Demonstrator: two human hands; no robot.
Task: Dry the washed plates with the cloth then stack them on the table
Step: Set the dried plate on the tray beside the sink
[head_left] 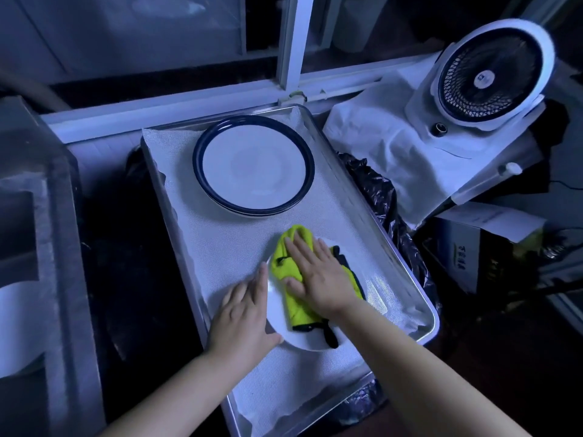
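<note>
While wiping a white plate at the near end of a lined metal tray, pressing a folded yellow-green cloth flat onto its face with the right hand, fingers straight and spread, palm down, curling round nothing. Steadying the plate's left edge with the left hand, likewise flat and unclenched, thumb touching the rim, fingers lying along the white liner beside it. Sitting at the tray's far end, well apart from the plate in hand: a stack of dark-rimmed plates, several deep, exact count impossible to tell. Judging by the layout, working somewhere mid-task: drying one plate, not yet stacking it. Impossible to call the far stack finished or waiting its turn. Standing off to the right, beyond the tray: a white desk fan on a draped white sheet, and a crumpled black plastic bag just beside the tray's rim.
</note>
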